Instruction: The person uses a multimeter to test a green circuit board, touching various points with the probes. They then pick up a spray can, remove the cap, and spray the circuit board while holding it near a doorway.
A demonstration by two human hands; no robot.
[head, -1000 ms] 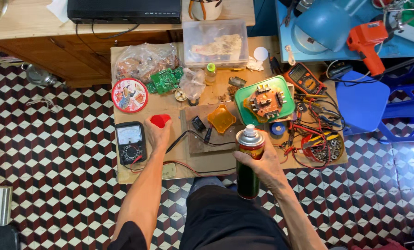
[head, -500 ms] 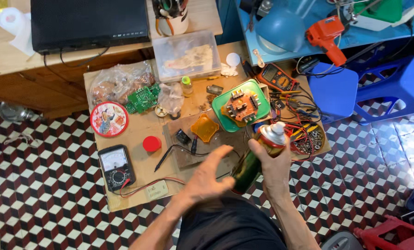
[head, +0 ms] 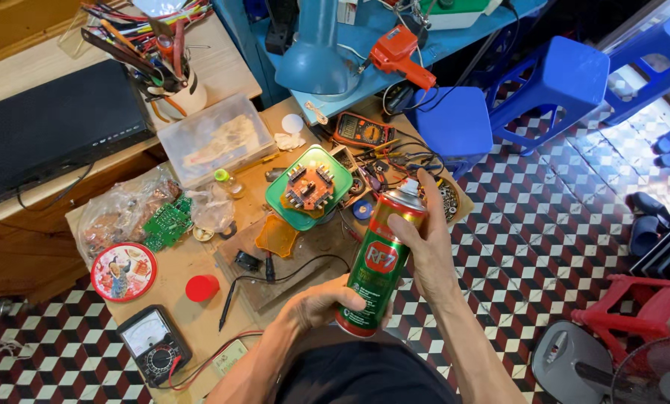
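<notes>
I see both hands on the spray can [head: 378, 262], held tilted above the counter [head: 200, 314] edge, nozzle end at 1 o'clock. Left hand [head: 324, 303]: fingers wrapped tight round the can's base. Right hand [head: 425, 239]: fingers closed along the upper body, tips at the shoulder just under the white cap. Green tray [head: 309, 187] with a circuit board sits at 10 o'clock from the can, near. Red cap [head: 202, 288] lies at 9 o'clock, well apart; black meter [head: 154, 346] beyond it at 8 o'clock.
</notes>
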